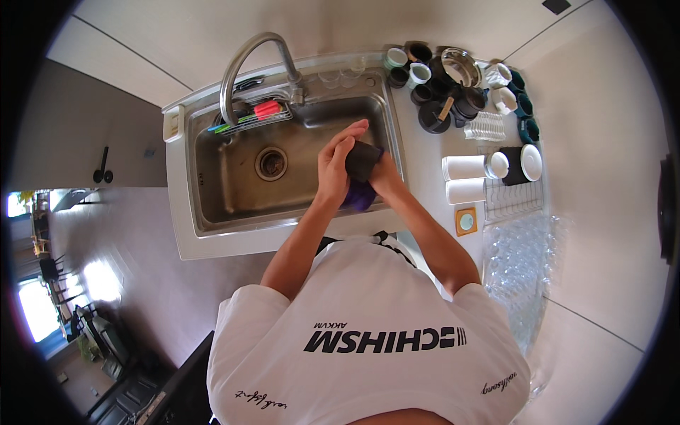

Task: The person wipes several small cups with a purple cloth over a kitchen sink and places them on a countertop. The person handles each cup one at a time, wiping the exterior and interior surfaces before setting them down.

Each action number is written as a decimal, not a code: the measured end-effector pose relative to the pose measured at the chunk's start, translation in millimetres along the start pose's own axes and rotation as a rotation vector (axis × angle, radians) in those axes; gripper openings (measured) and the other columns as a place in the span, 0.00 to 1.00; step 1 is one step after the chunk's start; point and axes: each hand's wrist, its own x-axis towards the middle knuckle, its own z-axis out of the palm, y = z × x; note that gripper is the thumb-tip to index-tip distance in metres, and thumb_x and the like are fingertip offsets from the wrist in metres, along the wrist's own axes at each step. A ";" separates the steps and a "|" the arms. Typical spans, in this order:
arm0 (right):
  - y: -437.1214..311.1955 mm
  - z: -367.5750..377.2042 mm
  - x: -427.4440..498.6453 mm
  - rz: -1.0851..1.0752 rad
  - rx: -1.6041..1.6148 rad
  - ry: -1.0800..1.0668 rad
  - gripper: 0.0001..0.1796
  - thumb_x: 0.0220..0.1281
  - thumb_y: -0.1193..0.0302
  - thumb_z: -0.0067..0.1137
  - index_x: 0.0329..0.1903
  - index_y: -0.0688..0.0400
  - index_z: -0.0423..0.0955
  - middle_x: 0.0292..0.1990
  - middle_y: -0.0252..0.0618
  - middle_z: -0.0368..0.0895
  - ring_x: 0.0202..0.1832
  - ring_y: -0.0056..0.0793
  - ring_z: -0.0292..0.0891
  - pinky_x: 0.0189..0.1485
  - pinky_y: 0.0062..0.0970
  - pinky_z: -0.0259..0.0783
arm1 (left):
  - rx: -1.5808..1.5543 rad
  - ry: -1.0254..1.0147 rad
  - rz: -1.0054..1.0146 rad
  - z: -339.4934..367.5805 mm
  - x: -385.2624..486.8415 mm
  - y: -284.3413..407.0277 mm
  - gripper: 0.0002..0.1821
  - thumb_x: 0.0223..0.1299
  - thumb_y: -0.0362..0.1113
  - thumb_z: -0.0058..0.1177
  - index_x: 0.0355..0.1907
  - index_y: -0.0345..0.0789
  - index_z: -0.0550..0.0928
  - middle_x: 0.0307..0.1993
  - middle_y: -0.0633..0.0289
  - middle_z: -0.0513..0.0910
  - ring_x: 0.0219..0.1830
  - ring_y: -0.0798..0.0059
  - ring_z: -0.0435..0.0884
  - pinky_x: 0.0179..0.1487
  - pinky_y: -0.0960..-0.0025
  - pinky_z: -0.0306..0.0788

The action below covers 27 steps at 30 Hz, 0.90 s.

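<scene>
Over the right part of the stainless steel sink, my left hand is wrapped around a dark grey cup, which lies tilted on its side. My right hand is at the cup's other end, with a purple cloth bunched in it. Some of the purple fabric shows at the cup's rim, and more hangs below between my wrists. The fingers of my right hand are mostly hidden behind the cup.
A curved faucet arches over the sink's left side, near a wire caddy with a red sponge. Right of the sink stand several cups, a steel bowl, white paper cups, a wire rack and bubble wrap.
</scene>
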 end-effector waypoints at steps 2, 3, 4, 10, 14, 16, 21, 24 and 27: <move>-0.6 0.4 -4.3 0.079 0.181 -0.052 0.11 0.61 0.74 0.56 0.45 0.64 0.80 0.32 0.31 0.84 0.36 0.18 0.76 0.40 0.25 0.73 | 0.019 -0.072 0.048 -2.9 1.2 -2.0 0.17 0.72 0.32 0.42 0.54 0.25 0.80 0.63 0.49 0.76 0.67 0.61 0.74 0.73 0.65 0.62; -1.1 -0.8 -6.2 0.113 0.284 -0.109 0.11 0.62 0.73 0.56 0.44 0.65 0.80 0.32 0.29 0.83 0.36 0.17 0.75 0.41 0.24 0.73 | 0.026 -0.092 0.072 -4.3 1.9 -1.7 0.16 0.72 0.30 0.42 0.54 0.25 0.80 0.64 0.50 0.76 0.67 0.62 0.73 0.73 0.66 0.62; -1.7 -1.8 -6.3 0.071 0.164 -0.097 0.13 0.59 0.76 0.56 0.46 0.62 0.80 0.36 0.38 0.86 0.36 0.27 0.81 0.40 0.28 0.74 | 0.029 -0.083 0.055 -5.3 1.0 -0.5 0.17 0.73 0.31 0.41 0.56 0.25 0.79 0.62 0.51 0.78 0.65 0.61 0.75 0.71 0.66 0.64; 0.9 -17.3 -7.0 -0.466 -0.868 0.116 0.18 0.48 0.81 0.58 0.46 0.60 0.78 0.37 0.54 0.83 0.38 0.53 0.82 0.38 0.38 0.76 | 0.055 0.121 -0.500 -8.5 1.9 21.4 0.21 0.73 0.41 0.45 0.56 0.26 0.78 0.53 0.54 0.81 0.57 0.67 0.79 0.61 0.67 0.72; 4.3 -16.2 -7.1 -0.562 -0.759 0.137 0.18 0.48 0.81 0.59 0.45 0.60 0.78 0.35 0.51 0.84 0.37 0.56 0.80 0.37 0.39 0.75 | 0.081 0.112 -0.468 -0.3 3.6 21.5 0.18 0.71 0.38 0.48 0.52 0.26 0.81 0.50 0.56 0.83 0.51 0.73 0.80 0.56 0.70 0.74; 2.0 -13.2 -5.5 -0.486 -0.692 0.132 0.17 0.52 0.79 0.59 0.47 0.60 0.77 0.34 0.49 0.84 0.35 0.51 0.82 0.37 0.38 0.75 | 0.008 0.145 -0.351 5.4 2.6 14.9 0.15 0.70 0.35 0.49 0.49 0.26 0.83 0.48 0.56 0.84 0.48 0.74 0.81 0.54 0.72 0.73; -9.0 -4.5 -13.1 0.115 0.080 -0.023 0.12 0.62 0.75 0.51 0.46 0.62 0.78 0.33 0.38 0.82 0.34 0.28 0.78 0.36 0.31 0.73 | 0.004 0.091 -0.144 7.7 5.7 2.2 0.14 0.69 0.34 0.47 0.46 0.27 0.81 0.49 0.54 0.83 0.53 0.65 0.80 0.65 0.62 0.72; -15.4 -8.9 -25.4 0.247 0.193 -0.071 0.11 0.66 0.73 0.50 0.45 0.62 0.79 0.34 0.32 0.81 0.36 0.20 0.75 0.36 0.25 0.71 | -0.228 0.085 -0.148 -1.0 14.0 0.9 0.13 0.67 0.34 0.49 0.45 0.26 0.81 0.46 0.53 0.83 0.53 0.61 0.81 0.66 0.62 0.72; -21.9 -20.3 -37.1 0.131 0.110 -0.213 0.11 0.71 0.70 0.53 0.48 0.63 0.78 0.39 0.33 0.82 0.38 0.19 0.76 0.40 0.23 0.73 | -0.616 0.185 -0.298 -15.4 22.2 -0.6 0.12 0.65 0.35 0.51 0.42 0.27 0.81 0.42 0.52 0.83 0.53 0.58 0.81 0.66 0.58 0.72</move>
